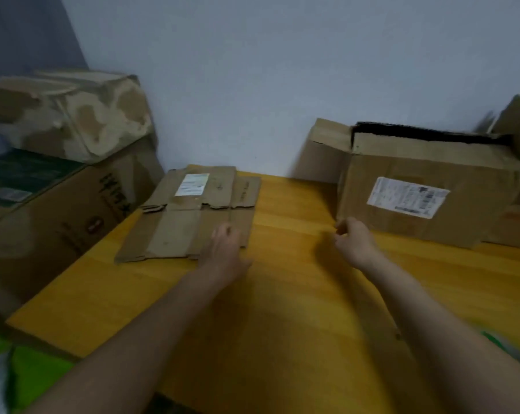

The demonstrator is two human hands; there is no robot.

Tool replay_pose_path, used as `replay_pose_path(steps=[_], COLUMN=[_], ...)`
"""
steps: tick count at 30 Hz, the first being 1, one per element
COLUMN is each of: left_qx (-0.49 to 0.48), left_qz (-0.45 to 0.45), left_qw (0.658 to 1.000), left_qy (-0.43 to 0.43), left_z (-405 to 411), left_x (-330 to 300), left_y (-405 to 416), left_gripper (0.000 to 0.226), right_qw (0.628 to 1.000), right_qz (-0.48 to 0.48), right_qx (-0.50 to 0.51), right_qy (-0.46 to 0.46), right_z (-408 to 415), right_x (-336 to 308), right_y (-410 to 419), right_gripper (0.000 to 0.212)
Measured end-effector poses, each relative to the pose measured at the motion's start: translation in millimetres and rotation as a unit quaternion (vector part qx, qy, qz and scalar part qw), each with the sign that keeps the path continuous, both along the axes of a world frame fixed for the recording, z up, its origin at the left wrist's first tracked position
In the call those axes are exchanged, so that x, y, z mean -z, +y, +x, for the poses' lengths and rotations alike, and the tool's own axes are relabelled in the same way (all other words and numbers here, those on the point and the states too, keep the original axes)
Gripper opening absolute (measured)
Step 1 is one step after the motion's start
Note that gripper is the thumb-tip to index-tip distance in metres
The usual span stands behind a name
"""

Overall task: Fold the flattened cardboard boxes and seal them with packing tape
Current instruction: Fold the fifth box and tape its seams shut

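Note:
A flattened cardboard box [190, 213] with a white label lies on the yellow wooden table [297, 264], at its far left. My left hand [224, 245] rests on the near right corner of this flat box, fingers stretched forward. An assembled brown box [426, 189] with a shipping label stands at the far right, its top partly open. My right hand [352, 239] hovers just in front of that box's lower left corner, fingers loosely curled and holding nothing. No packing tape shows in view.
Two large cardboard boxes [58, 162] are stacked left of the table against the wall. Another box [518, 127] peeks in at the far right edge. Green fabric [28, 375] lies at the lower left, below the table's near edge.

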State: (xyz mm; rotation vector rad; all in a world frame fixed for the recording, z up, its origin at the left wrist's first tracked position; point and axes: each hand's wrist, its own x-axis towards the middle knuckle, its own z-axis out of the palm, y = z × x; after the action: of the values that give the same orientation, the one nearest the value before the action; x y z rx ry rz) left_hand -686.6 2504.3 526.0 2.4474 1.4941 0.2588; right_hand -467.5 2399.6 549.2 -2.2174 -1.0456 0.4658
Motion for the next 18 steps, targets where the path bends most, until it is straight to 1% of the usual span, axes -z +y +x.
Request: replay_pose_path(steps=[3,6,8,9,11,12,14,15,16,17,18], left_qx=[-0.056,-0.081,-0.069,-0.060,-0.046,-0.041,-0.036,-0.033,-0.033,-0.044,-0.075], left_qz=[0.030,-0.013,-0.050,-0.065,-0.074,-0.070,-0.073,-0.078,-0.083,-0.089,-0.092], left_qw=[0.998,0.995,0.992,0.992,0.992,0.993,0.995,0.996,0.996,0.995,0.990], left_qy=[0.020,0.063,0.088,0.094,0.092,0.086,0.060,0.042,0.019,-0.019,-0.080], left_z=[-67,-115,-133,-138,-146,-148,-153,-155,-156,-156,-155], left_x=[1,8,17,22,29,31,33,33,32,32,31], left_y=[15,28,33,34,35,35,34,32,30,26,22], left_gripper=[0.074,0.081,0.084,0.085,0.087,0.087,0.087,0.087,0.087,0.087,0.087], right_qw=[0.995,0.978,0.966,0.960,0.947,0.942,0.938,0.936,0.934,0.930,0.919], right_qz=[0.022,0.027,0.021,0.018,0.020,0.024,0.012,0.002,-0.003,0.002,0.016], right_qx=[-0.081,-0.102,-0.090,-0.074,-0.019,0.008,0.038,0.041,0.041,0.041,0.046], right_qy=[0.058,0.181,0.242,0.268,0.320,0.334,0.345,0.351,0.355,0.366,0.392], right_z=[-74,-135,-164,-174,-187,-190,-195,-197,-198,-200,-201], right_x=[4,9,14,17,23,24,24,24,26,27,26], right_y=[37,66,80,87,97,101,106,108,110,113,113], right_gripper=[0.029,0.027,0.025,0.028,0.030,0.027,0.012,0.012,0.020,0.023,0.021])
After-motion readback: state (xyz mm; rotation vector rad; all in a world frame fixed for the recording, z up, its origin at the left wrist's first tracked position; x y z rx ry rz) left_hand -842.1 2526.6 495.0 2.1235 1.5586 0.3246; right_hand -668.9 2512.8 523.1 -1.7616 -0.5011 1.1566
